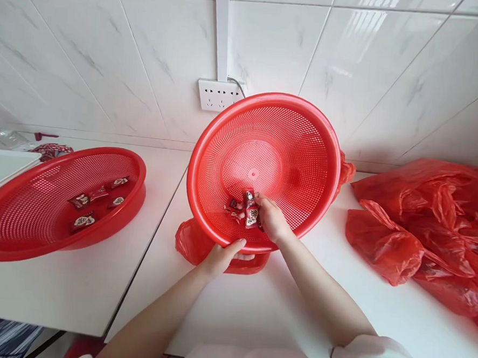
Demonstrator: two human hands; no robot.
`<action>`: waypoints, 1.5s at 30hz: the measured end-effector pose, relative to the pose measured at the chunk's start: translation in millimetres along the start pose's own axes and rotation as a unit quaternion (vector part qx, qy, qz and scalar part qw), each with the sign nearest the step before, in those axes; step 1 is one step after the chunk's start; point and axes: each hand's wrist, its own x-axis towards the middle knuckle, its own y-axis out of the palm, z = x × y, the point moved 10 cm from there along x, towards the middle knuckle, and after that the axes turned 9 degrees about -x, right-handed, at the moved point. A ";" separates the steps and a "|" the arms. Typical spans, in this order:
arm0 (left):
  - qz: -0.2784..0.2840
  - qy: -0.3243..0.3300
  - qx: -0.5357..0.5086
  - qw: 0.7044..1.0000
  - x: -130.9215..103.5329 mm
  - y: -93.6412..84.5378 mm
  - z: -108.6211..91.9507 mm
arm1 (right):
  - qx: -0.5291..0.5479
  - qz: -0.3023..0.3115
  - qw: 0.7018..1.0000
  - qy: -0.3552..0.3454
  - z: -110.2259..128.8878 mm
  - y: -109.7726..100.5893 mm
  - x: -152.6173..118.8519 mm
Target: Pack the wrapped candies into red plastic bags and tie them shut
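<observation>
A red plastic mesh basket (283, 122) is tilted toward me in the middle of the head view. My left hand (220, 258) grips its near rim, thumb over the edge and fingers beneath. Inside the basket, my right hand (273, 218) is closed on small wrapped snack packets (251, 216), dark red with a pale printed label. A few more packets (234, 204) lie beside those fingers at the low side of the basket. Under the basket a red plastic bag (192, 242) shows at the left and front; its contents are hidden.
At left, a second red mesh basket (31, 188) holds several packets (84, 221). Knotted red plastic bags (442, 234) are heaped at right on the white table (295, 323). A wall socket (217, 95) sits behind on the tiles. A clear bottle (7, 132) lies far left.
</observation>
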 end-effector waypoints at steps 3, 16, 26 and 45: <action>-0.011 0.001 -0.018 1.000 -1.0 -1.0 -1.2 | 0.103 0.019 0.994 0.039 -3.9 6.3 -0.4; -0.057 0.083 0.063 0.993 -3.1 -16.8 -45.4 | -0.022 -0.064 0.990 -0.127 36.0 -23.0 -10.2; -0.171 0.223 0.023 0.959 -6.9 -65.4 -106.9 | -0.142 0.167 0.974 -0.056 37.1 13.0 -38.2; -0.130 0.187 0.051 0.972 1.2 -54.5 -80.3 | -0.493 -0.015 0.824 -0.280 67.8 16.9 -42.2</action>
